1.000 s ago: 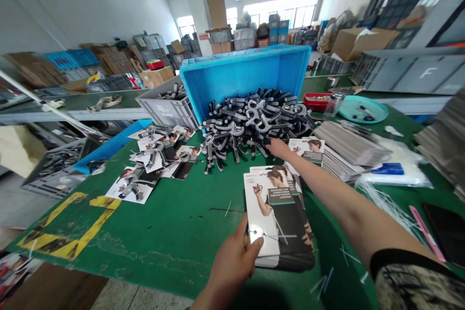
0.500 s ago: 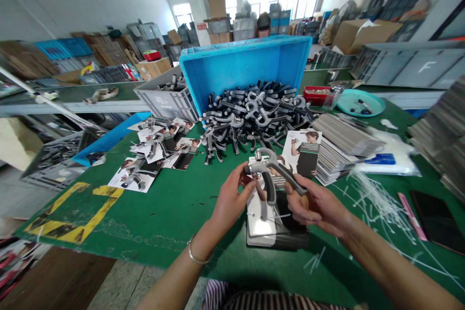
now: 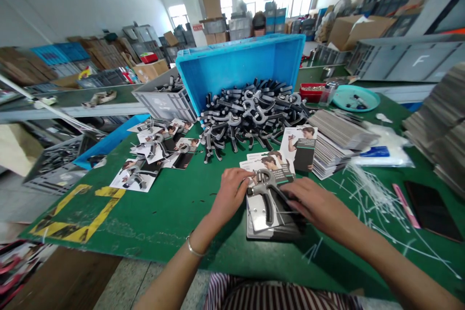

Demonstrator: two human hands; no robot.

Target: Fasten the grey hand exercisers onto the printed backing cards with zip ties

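Hand gripper [image 3: 267,194] on card stack [image 3: 273,230] by front edge — left hand [image 3: 230,194] pinching its head, right hand [image 3: 315,204] over it, grasp unclear.
Gripper heap [image 3: 250,116] and blue crate [image 3: 240,65] behind, card piles [image 3: 337,138] right — bare table [image 3: 174,206] left.

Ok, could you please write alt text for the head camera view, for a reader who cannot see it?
The left hand and right hand hold a grey hand gripper flat on a stack of printed cards on a green table. Behind them, a pile of grippers spills from a tipped blue crate.
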